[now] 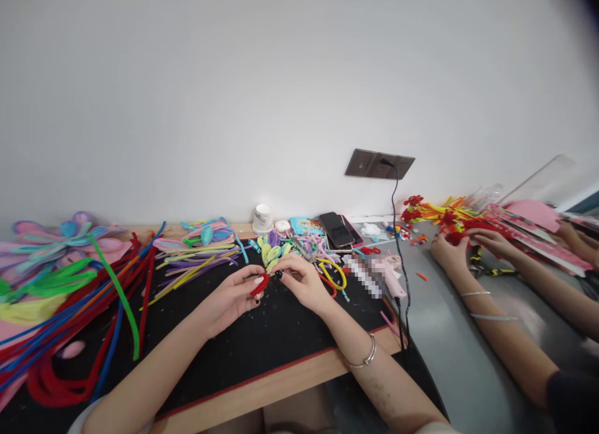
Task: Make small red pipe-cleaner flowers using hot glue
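Over the black mat (262, 353), my left hand (236, 293) pinches a small red piece of fuzzy pipe cleaner (260, 285), bent into a petal-like shape. My right hand (302, 283) is closed, its thumb and forefinger meeting at the upper end of the red piece. A thin stem seems to be between those fingertips, though it is too small to make out well. Just behind both hands lie yellow-green pipe cleaner loops (270, 256). Yellow-handled scissors (333, 271) rest to the right of my right hand.
Bundles of pipe cleaners (199, 265) and a large pastel flower (70, 237) spread out on the left. A paper cup (262, 218) and phones (336, 230) line the wall. On the right are a pink glue gun (392, 278), a hanging black cable (406, 284) and a co-worker's hands (452, 253).
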The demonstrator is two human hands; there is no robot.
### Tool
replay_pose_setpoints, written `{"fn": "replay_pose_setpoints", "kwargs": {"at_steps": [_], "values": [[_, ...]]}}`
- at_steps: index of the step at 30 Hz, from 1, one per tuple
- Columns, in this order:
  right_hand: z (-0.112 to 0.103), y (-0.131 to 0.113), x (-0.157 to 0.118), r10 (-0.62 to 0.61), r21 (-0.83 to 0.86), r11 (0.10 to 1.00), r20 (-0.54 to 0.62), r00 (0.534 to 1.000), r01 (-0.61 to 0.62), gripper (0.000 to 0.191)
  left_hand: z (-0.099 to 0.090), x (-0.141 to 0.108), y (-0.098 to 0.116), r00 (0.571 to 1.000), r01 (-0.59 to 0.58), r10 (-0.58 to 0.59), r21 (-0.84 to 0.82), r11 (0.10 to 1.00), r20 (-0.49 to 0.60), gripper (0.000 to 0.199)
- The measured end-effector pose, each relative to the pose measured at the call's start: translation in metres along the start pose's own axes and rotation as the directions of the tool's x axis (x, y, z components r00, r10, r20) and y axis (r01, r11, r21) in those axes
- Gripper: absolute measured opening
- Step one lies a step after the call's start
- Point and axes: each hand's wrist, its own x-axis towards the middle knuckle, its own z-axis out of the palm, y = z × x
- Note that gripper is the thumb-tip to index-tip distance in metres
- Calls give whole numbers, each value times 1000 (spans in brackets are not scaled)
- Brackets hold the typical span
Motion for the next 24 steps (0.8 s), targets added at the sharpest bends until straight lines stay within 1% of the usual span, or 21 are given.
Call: {"fn": "replay_pose_setpoints", "kwargs": {"at_steps": [6, 12, 24], "values": [[0, 0, 1, 2, 23, 1000, -10, 1000, -1, 14, -1, 0, 0, 1000, -5, 4, 4, 1000, 8, 18], [-1, -1, 1, 33, -6, 999, -14, 999, -33, 14, -2, 1, -1, 1000, -7, 7, -3, 1000, 2, 21], [-1, -2, 1, 31, -23, 999, -2, 1000, -31, 16, 0, 1, 0, 1000, -6, 6, -12, 1000, 3, 21]]}}
